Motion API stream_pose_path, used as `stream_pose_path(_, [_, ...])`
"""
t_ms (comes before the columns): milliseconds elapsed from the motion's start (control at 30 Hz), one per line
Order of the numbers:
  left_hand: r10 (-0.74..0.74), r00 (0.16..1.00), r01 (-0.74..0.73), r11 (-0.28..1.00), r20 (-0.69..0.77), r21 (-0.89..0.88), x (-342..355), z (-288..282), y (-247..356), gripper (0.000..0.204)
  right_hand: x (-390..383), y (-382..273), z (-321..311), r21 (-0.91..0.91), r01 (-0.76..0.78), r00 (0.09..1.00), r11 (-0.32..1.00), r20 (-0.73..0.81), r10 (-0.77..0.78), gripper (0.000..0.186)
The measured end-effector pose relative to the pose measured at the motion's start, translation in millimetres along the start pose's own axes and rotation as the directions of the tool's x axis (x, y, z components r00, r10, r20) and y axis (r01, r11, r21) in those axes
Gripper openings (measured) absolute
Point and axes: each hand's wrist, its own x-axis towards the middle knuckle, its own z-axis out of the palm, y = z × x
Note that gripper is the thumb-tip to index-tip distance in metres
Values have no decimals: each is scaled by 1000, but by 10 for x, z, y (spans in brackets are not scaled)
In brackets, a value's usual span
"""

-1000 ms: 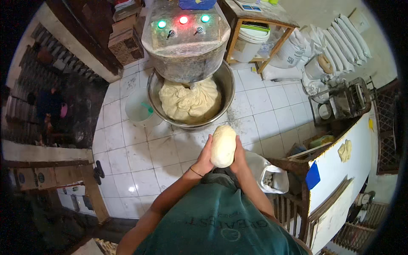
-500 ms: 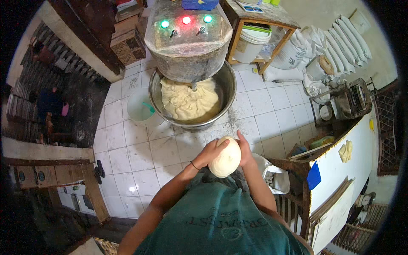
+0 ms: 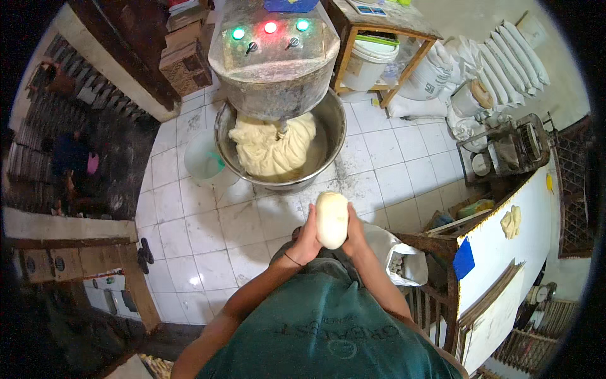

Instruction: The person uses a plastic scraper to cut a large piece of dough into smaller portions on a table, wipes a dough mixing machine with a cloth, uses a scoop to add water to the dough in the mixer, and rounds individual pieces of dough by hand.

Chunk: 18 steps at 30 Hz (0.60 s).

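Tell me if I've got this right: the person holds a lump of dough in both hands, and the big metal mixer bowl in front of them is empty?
Not quite. The mixer bowl is not empty: the head view shows a large mass of dough inside it. The rest is right: the left hand and right hand together hold the lump of dough.

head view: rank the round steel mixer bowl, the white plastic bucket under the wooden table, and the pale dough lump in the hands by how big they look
1. round steel mixer bowl
2. white plastic bucket
3. pale dough lump, nearer the camera, so unsure against the bucket
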Motion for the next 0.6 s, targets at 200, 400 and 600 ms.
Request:
stream_pose_path(200, [-112,977,153,962,-182,227,9,-186,267,66,-39,-280,112,10,109,988,994,-110,-107,46])
stream_pose_path(400, [303,947,-114,630,-108,768,164,88,222,59,-11,-324,-121,23,-95,983,995,158,90,45])
stream_pose_path(600, [-44,993,103,761,-107,640,267,270,-175,46,25,-533,-442,79,-133,978,988,174,118,51])
